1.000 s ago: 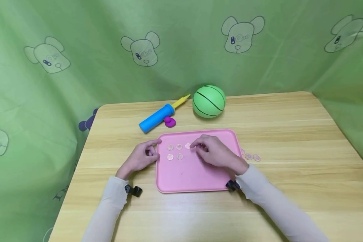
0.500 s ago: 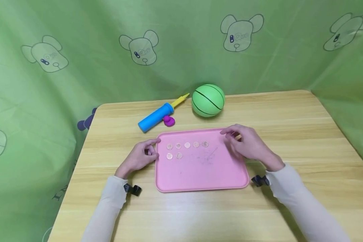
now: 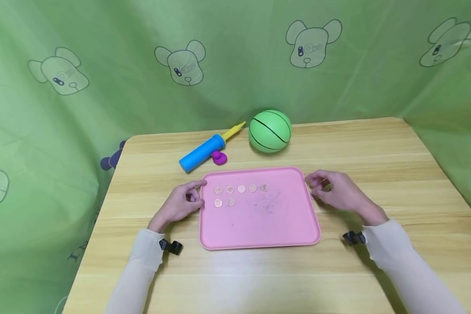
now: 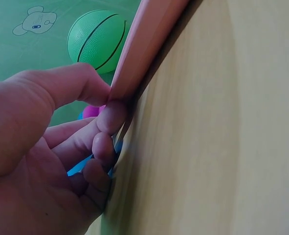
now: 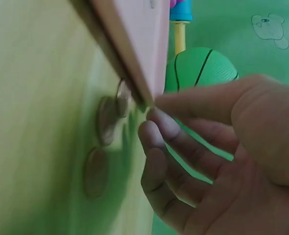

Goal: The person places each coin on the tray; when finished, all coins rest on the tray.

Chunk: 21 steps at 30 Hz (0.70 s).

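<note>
A pink tray [image 3: 259,226] lies on the table. Several small round coins [image 3: 241,189] sit on it in two rows, five above and two below. My left hand [image 3: 179,201] holds the tray's left rim; thumb and forefinger meet that edge in the left wrist view. At the opposite side my right hand [image 3: 339,192] has its thumb and forefinger at the right rim, other fingers curled. More coins [image 5: 96,172] lie on the table beside that rim in the right wrist view. My right hand mostly hides them from the head view.
Behind the tray lie a blue hand pump [image 3: 202,153] with a yellow nozzle and a small purple knobbed piece [image 3: 220,158]. A green ball [image 3: 270,131] stands near the table's back edge. Green printed cloth [image 3: 235,52] hangs behind the wooden table [image 3: 239,283].
My right hand let go of coins in the upper row, then moved right and down to the tray's right rim. The tray has shifted slightly left; my left hand stays at its rim.
</note>
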Available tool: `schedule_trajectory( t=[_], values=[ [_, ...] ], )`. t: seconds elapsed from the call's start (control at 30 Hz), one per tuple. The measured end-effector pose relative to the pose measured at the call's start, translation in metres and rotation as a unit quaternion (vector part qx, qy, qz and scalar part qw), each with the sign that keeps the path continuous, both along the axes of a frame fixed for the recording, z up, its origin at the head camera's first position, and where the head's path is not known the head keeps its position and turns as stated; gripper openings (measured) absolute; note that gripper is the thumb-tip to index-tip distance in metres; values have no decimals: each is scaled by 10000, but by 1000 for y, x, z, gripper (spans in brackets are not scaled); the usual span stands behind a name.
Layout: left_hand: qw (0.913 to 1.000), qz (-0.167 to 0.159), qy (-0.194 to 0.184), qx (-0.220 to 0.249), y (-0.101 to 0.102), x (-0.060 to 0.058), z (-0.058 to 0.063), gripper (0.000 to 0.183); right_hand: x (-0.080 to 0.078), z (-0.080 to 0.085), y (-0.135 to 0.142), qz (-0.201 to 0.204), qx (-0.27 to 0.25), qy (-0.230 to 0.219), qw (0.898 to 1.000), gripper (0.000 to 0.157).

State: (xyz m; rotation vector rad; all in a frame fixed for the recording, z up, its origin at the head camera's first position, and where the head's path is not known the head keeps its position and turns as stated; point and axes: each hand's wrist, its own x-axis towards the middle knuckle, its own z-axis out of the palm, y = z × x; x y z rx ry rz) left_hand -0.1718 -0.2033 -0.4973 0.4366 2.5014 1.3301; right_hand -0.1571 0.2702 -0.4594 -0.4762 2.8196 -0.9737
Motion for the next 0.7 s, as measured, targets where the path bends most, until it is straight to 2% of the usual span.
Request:
schedule_trajectory(
  t=[0.13, 0.27, 0.43, 0.7],
  values=[
    [10000, -14, -3, 26, -1, 0, 0, 64, 2, -9, 4, 173, 134, 71, 9997, 42],
    [10000, -24, -21, 58, 0, -1, 0, 63, 3, -12, 6, 170, 173, 167, 9996, 47],
    [10000, -25, -53, 55, 1, -1, 1, 64, 4, -12, 6, 162, 71, 129, 9998, 45],
    [10000, -48, -45, 33, -1, -2, 0, 63, 3, -14, 5, 268, -65, -191, 9994, 44]
  ],
)
